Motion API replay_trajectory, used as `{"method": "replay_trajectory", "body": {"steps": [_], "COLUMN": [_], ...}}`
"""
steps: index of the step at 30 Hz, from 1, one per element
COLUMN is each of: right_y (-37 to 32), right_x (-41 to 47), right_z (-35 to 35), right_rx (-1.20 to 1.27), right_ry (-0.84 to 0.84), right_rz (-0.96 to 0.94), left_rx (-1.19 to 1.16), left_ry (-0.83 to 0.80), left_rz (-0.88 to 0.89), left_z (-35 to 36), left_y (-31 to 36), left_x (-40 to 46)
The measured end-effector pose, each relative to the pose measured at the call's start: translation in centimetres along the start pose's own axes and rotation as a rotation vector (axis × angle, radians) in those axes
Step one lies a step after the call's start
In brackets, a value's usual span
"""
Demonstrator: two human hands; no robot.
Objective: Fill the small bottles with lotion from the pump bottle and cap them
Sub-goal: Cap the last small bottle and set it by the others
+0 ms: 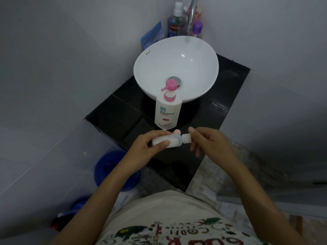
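Walls of pale tile fill the frame's edges; at centre a white basin [176, 68] sits on a black surface [113, 110]. Pump bottle [168, 112], tall and probably heavy, stands below the basin; steady its body when pressing. Left hand [150, 145] wraps a small bottle [169, 140], light, likely slick; right hand [207, 142] pinches its cap [186, 138].

I see a glossy white ceramic-looking basin [177, 68] on a polished black tiled counter [127, 110]. The tap [192, 16] is shiny chromed metal. The pump bottle [167, 113] is smooth matt white plastic with a satin pink plastic pump. The small bottle [172, 140] looks translucent plastic, its cap [186, 138] opaque white. My shirt [168, 218] is printed cloth.
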State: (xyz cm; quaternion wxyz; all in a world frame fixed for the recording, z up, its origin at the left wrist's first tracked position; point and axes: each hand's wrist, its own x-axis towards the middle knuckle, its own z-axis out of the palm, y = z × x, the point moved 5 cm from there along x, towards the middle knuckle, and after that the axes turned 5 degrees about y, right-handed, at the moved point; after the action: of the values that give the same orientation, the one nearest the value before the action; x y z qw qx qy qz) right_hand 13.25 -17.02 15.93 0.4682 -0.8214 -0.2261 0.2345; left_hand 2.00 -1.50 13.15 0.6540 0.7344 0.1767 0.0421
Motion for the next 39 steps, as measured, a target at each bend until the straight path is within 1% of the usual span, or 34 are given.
{"method": "replay_trajectory", "body": {"steps": [4,9,11,15,20,25,30,32,35,39], "right_y": [-0.1,0.3,0.1,0.3,0.8,0.4,0.9,0.7,0.5,0.8], "right_x": [0.0,0.3,0.3,0.5,0.7,0.7,0.8,0.9,0.8,0.8], "right_z": [0.1,0.6,0.6,0.6,0.8,0.3,0.5,0.3,0.4,0.8], "right_rx": [0.077,0.045,0.064,0.110,0.083,0.112,0.114,0.125,0.164,0.188], "right_ry": [-0.122,-0.041,-0.048,-0.133,-0.076,-0.114,-0.067,-0.062,-0.106,-0.080], "right_rz": [-0.072,0.032,0.029,-0.011,0.079,-0.022,0.044,0.030,-0.011,0.016], "left_rx": [-0.014,-0.012,-0.015,-0.021,-0.012,-0.032,-0.022,-0.020,-0.033,-0.010], "left_ry": [0.009,0.003,0.000,0.002,-0.010,-0.012,-0.027,-0.035,-0.014,0.001], "left_rz": [0.013,0.004,0.005,-0.005,-0.007,0.002,-0.011,-0.010,-0.007,-0.004], "left_z": [-0.4,-0.2,-0.2,-0.2,0.1,-0.1,0.1,0.3,0.1,0.0], "left_y": [0.0,-0.3,-0.3,-0.5,-0.4,0.0,-0.1,-0.1,0.1,0.0], "left_x": [0.0,0.1,0.2,0.4,0.6,0.7,0.9,0.9,0.9,0.9]}}
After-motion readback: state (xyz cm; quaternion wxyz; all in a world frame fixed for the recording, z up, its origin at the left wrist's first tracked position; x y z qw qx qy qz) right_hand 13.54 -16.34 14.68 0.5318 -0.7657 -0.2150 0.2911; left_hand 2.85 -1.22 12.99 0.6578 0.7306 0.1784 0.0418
